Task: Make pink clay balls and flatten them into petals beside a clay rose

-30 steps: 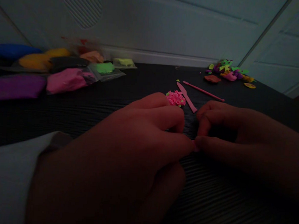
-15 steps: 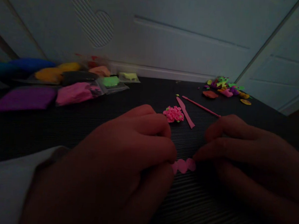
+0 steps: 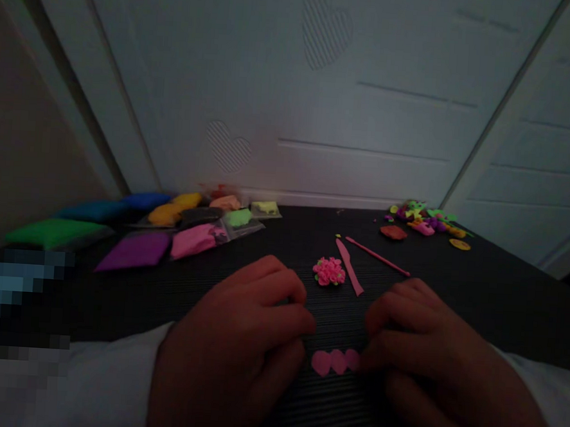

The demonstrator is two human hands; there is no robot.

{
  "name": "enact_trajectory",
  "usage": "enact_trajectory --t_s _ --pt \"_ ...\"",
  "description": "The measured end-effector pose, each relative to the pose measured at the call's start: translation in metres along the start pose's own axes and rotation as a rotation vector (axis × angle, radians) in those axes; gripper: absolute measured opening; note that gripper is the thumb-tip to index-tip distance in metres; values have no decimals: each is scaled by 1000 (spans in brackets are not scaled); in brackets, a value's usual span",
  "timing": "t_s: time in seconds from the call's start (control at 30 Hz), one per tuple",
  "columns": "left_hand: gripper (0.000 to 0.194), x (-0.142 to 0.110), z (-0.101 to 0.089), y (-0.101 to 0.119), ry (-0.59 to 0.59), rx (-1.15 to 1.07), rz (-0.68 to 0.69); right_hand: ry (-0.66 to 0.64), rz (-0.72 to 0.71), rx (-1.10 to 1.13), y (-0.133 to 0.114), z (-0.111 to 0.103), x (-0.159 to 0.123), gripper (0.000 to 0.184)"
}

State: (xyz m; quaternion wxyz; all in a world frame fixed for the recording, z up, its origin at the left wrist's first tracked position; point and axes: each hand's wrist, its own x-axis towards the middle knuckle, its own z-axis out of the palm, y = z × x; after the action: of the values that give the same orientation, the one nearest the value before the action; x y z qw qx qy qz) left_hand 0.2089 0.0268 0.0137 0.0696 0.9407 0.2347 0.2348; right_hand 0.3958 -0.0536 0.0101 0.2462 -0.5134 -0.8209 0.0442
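I see three flat pink petals (image 3: 336,361) in a row on the dark table (image 3: 477,296), between my hands. My left hand (image 3: 238,346) is curled, gripping nothing; my right hand (image 3: 430,364) touches the petals at their three o'clock end. One finished pink flower (image 3: 329,271) sits at twelve o'clock, beside two pink tools (image 3: 349,275). These petals look unassembled yet.

Left hand (image 3: 231,352): bare, no rings showing. Right hand (image 3: 430,370): bare likewise. Both arms are wearing pale, whitish long sleeves (image 3: 110,383), reaching down to the wrists.
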Motion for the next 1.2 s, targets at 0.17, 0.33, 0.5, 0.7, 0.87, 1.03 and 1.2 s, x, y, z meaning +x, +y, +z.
enact_trajectory --t_s 0.17,0.33,0.5,0.7,0.87,1.03,1.2 --pt "20 9 0 -12 29 20 -161 65 45 59 1 3 1 21" --pt "13 14 1 -18 -113 -62 -360 96 69 94 5 4 5 19" --pt "10 16 -2 -21 -197 -48 -333 143 74 98 9 5 8 18" --pt "13 17 -7 -18 -326 -62 -265 160 91 116 12 5 11 16" --pt "11 18 -8 -15 -346 -32 -253 166 112 146 13 4 13 16" --pt "8 19 -8 -15 -314 -46 -242 152 120 142 12 3 13 16" --pt "16 18 -8 -16 -267 -116 -282 156 106 140 13 3 13 16"
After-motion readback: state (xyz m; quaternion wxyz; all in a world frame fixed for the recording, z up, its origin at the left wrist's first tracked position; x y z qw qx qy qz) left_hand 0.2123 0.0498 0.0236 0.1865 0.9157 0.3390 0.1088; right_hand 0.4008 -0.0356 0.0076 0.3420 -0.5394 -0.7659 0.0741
